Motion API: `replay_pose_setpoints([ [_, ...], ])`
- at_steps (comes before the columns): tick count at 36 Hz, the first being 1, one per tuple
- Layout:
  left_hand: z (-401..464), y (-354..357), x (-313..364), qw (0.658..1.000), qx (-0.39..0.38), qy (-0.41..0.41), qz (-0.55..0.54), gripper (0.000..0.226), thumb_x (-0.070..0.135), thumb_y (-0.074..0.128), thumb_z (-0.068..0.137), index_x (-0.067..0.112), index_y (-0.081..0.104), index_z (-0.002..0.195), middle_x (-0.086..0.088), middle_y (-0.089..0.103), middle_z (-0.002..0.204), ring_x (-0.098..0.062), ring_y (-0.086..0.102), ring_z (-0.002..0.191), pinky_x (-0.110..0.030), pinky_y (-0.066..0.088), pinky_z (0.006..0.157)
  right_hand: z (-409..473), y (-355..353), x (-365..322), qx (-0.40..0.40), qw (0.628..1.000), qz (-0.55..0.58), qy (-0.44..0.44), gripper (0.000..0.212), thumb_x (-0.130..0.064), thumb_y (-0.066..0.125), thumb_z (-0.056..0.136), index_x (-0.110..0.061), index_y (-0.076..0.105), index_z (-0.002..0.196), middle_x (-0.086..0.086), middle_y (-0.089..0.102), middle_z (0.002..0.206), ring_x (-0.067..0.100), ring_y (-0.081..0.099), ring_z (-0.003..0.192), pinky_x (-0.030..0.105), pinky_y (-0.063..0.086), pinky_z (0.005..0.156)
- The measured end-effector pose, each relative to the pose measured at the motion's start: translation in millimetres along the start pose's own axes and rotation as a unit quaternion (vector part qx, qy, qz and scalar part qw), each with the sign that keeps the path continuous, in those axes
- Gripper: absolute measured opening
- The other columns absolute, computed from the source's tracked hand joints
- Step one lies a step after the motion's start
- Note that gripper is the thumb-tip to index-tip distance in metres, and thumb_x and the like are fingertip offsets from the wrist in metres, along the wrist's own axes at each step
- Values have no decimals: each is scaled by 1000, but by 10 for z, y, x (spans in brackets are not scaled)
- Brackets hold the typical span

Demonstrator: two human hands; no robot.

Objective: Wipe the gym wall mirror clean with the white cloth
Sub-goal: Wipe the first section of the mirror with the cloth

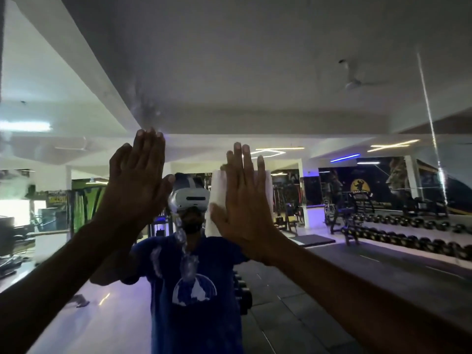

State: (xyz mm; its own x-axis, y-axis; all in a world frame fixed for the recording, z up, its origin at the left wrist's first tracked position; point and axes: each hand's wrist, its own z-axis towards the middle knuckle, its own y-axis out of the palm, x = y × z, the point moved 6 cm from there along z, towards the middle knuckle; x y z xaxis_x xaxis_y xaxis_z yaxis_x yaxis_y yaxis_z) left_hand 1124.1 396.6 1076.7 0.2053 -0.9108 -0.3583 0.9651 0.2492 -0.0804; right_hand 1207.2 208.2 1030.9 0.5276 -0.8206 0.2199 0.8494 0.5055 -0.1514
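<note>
Forearms: two bare forearms rise from the lower corners, nearest the camera, both reaching up to the glass
Left hand: left hand (138,180) is raised flat, fingers straight and together, holding nothing; whether the palm actually touches the glass I cannot tell
Streaks: a wet, foamy trail (185,251) runs down the glass between the two hands, over the reflected blue shirt, with a fainter smear just left of it
Hazy patch: a dull smudge (145,106) sits on the glass above the left fingertips
White cloth: folded white cloth (215,200) is pinned against the glass under the right hand, its left edge showing past the thumb
Right hand: right hand (245,200) lies spread and flat, fingers straight, pressing the cloth rather than gripping it
Mirror: large gym wall mirror (332,98) fills the view, reflecting ceiling, dumbbell rack and a person in a white headset; a vertical seam (431,123) stands far right
Step in hand, as I judge: wiping is under way, with the wet trail not yet cleared
Doing it well: keep even palm pressure so the cloth stays flat, sweep left across the trail in overlapping passes, work from the top downward, and turn to a dry face if it smears
</note>
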Motion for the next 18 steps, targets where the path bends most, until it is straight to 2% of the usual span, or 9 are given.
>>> replay_pose_setpoints([
  [4,-18,12,33,1000,3,-8,-2,72,44,24,108,-1,21,164,-23,17,172,-35,9,162,-52,12,127,80,58,-123,-6,1000,-14,7,95,-67,40,102,-8,9,169,25,-9,175,39,-11,163,68,3,127],
  [8,-45,42,55,999,11,-31,-8,73,45,26,107,1,20,165,-23,16,172,-35,9,162,-51,11,127,-547,191,-403,-51,995,25,-78,90,-64,42,104,-15,5,170,20,-12,175,37,-12,163,68,-1,128],
  [11,-100,74,67,1000,15,-22,-10,73,46,25,107,1,20,165,-24,14,173,-35,8,162,-50,9,127,-785,199,-148,-53,992,28,-115,88,-58,47,103,-12,13,169,19,-3,177,35,-7,164,70,8,126],
  [13,-122,80,49,1000,16,-11,-14,72,46,24,108,2,21,165,-22,15,173,-33,8,163,-48,8,128,-645,134,353,-22,997,24,-74,85,-58,42,102,-7,22,168,19,6,176,35,0,164,70,13,126],
  [15,-143,70,27,1000,18,-5,-22,71,45,26,108,2,22,165,-20,16,173,-31,9,163,-47,9,128,-374,31,1011,12,1000,-20,10,84,-63,28,104,-8,21,168,20,10,176,37,8,164,65,11,129],
  [18,-152,59,25,999,14,-6,-37,71,46,25,108,4,21,165,-17,15,174,-28,8,163,-45,7,128,61,-176,1817,70,972,-77,212,81,-61,12,107,-9,13,169,25,12,174,40,13,162,64,16,128],
])
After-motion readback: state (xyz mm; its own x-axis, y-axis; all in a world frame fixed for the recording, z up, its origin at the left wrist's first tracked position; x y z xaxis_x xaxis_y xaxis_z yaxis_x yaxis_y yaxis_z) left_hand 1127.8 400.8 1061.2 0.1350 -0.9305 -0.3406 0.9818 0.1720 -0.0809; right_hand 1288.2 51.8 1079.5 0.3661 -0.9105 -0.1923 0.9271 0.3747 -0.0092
